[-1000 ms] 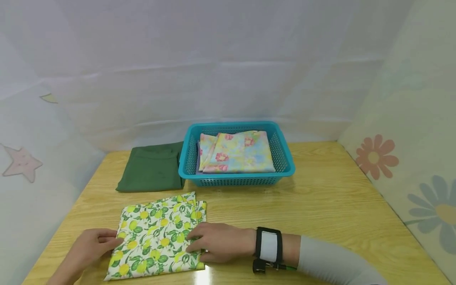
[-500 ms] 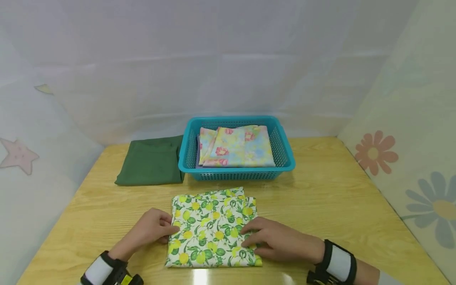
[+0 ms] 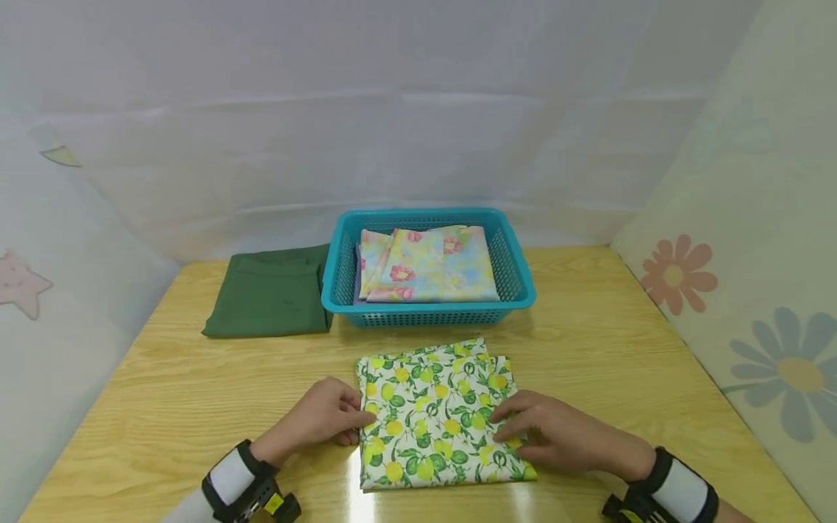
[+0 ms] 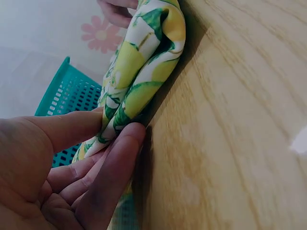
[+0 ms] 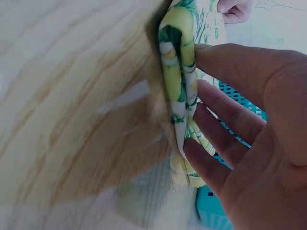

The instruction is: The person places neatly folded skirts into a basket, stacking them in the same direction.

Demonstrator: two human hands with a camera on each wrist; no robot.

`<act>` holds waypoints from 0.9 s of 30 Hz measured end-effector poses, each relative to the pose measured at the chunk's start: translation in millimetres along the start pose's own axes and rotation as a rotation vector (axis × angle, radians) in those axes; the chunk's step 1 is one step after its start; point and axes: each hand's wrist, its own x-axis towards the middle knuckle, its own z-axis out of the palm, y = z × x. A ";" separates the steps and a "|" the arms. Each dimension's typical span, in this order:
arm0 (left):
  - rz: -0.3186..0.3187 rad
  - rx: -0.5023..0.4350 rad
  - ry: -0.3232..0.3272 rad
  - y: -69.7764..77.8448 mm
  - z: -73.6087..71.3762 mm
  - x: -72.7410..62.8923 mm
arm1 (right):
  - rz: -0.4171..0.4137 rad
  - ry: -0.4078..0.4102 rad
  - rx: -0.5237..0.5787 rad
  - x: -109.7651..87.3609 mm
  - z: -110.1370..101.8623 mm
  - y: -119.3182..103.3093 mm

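A folded cloth (image 3: 431,421) printed with lemons and green leaves lies on the table in front of the basket. At its left edge my left hand (image 3: 327,414) pinches the layers, thumb on top and fingertips low at the side, as the left wrist view shows. My right hand (image 3: 556,432) rests on the right edge with its fingers spread and loosely bent. In the right wrist view the fingertips (image 5: 194,146) touch the folded side of the lemon cloth (image 5: 180,81) without closing round it. Both wrists wear black straps.
A turquoise plastic basket (image 3: 428,314) stands behind the lemon cloth, holding a folded pastel flowered cloth (image 3: 445,269). Left of the basket lies a folded dark green cloth (image 3: 268,294). The wooden table (image 3: 621,363) is bordered by white fabric walls (image 3: 392,145).
The lemon cloth has moved right along the table, from the left to in front of the basket, with both hands at its edges. The view has also shifted slightly.
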 end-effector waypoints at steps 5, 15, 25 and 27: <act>-0.056 -0.138 -0.014 -9.9 -16.4 -11.1 | 0.129 0.116 0.189 -4.2 -7.7 12.4; -0.167 -0.502 0.001 -27.9 -42.7 -30.4 | 0.609 0.203 0.969 -36.1 -30.1 36.9; -0.140 -0.699 -0.171 -17.3 -11.3 -8.9 | 0.564 0.137 1.339 -15.2 -14.9 30.6; -0.130 -0.702 -0.207 -14.6 -4.4 -1.6 | 0.556 0.138 1.343 -6.0 -12.8 29.9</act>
